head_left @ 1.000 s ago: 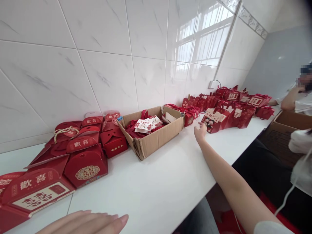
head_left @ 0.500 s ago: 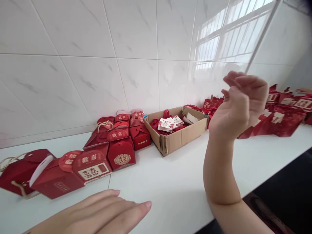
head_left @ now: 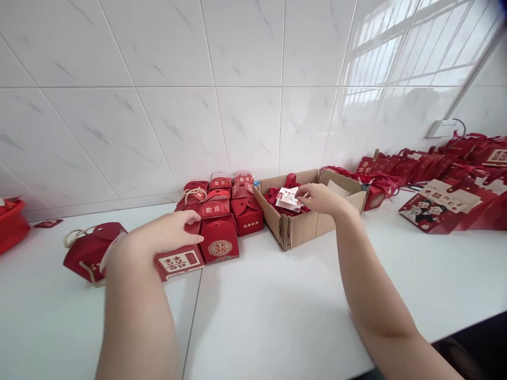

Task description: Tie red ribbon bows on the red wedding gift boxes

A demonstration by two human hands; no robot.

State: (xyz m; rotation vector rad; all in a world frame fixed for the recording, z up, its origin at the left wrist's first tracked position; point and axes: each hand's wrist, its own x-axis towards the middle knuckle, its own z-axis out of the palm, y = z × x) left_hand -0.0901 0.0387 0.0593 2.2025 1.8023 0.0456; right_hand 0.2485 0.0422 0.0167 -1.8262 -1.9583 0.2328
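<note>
My left hand (head_left: pixel 170 232) reaches over the red gift boxes at the left, with thumb and fingers apart. Its fingertips are beside a red box (head_left: pixel 219 241) with a round gold emblem; whether they touch it, I cannot tell. Partly under this hand lies a red box (head_left: pixel 181 262) with a cream label. My right hand (head_left: pixel 322 199) is over the cardboard box (head_left: pixel 312 227), its thumb and forefinger slightly apart at the edge of the white printed cards (head_left: pixel 288 198). Dark red ribbon (head_left: pixel 291 181) lies around the cards in the box.
A red box with a rope handle (head_left: pixel 93 250) stands at the left. Behind it is a bright red container (head_left: pixel 13 224) at the edge of view. Red gift bags (head_left: pixel 439 208) line the right side by the tiled wall (head_left: pixel 245 126). A white socket strip (head_left: pixel 443 128) is on the wall.
My right hand has come down from the air to the cards in the cardboard box. My left hand has moved forward to the red boxes. The view has shifted left.
</note>
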